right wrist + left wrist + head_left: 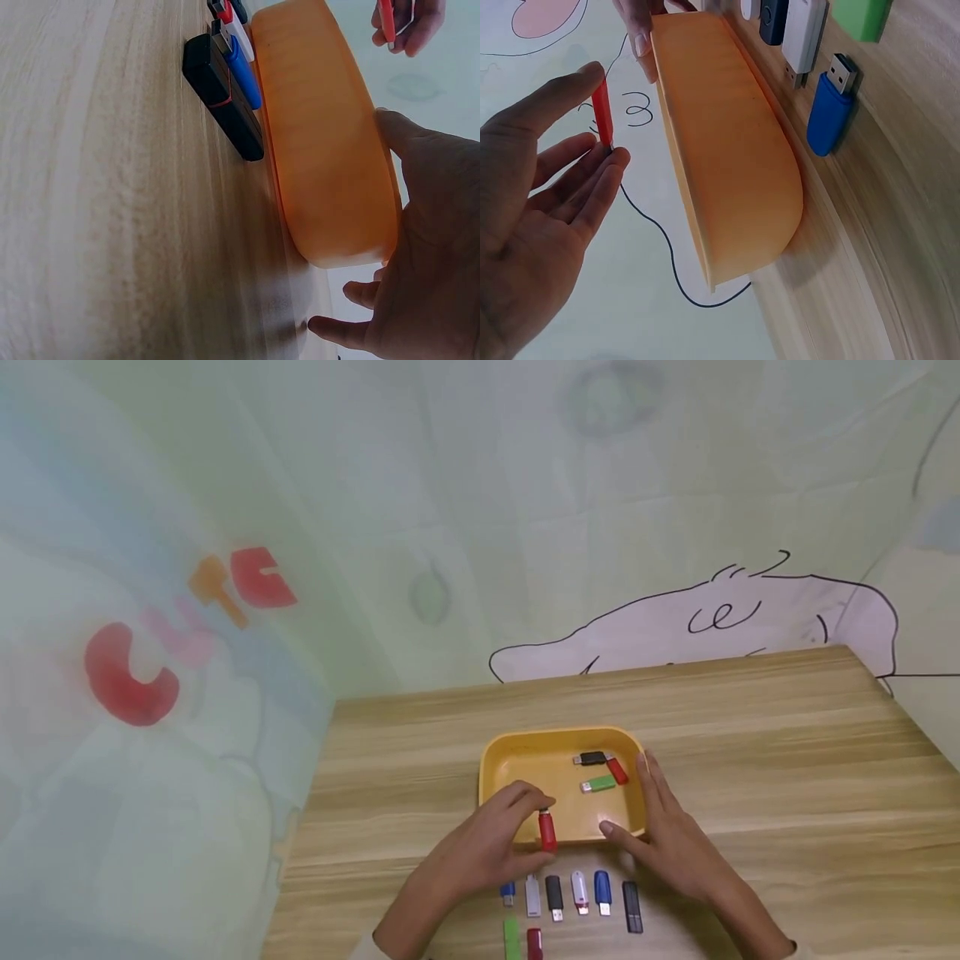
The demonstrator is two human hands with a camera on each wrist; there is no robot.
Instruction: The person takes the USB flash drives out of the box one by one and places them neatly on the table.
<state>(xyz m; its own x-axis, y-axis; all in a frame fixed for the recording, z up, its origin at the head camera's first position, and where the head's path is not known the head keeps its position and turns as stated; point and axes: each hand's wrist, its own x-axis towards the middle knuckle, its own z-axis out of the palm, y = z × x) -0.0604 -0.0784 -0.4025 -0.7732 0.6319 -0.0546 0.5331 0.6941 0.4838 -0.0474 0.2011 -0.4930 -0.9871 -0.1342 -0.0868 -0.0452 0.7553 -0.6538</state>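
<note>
My left hand (498, 835) pinches a red USB stick (547, 831) between thumb and fingertips, above the near edge of a yellow tray (525, 739). The left wrist view shows that red stick (602, 112) held upright, apart from the tray wall (727, 135). My right hand (671, 835) rests at the tray's right end, fingers extended along the outside and thumb at the near rim. In the right wrist view the right hand (435, 232) touches the tray's rim. Inside the tray lie a black stick (592, 758), a red one (617, 771) and a green one (599, 784).
In front of the tray several USB sticks lie in a row, among them a grey one (532, 896), a white one (579, 890), a blue one (602, 890) and a black one (632, 907). Nearer still are a green stick (512, 938) and a dark red one (534, 943). A printed curtain (450, 527) hangs behind the wooden table (787, 760).
</note>
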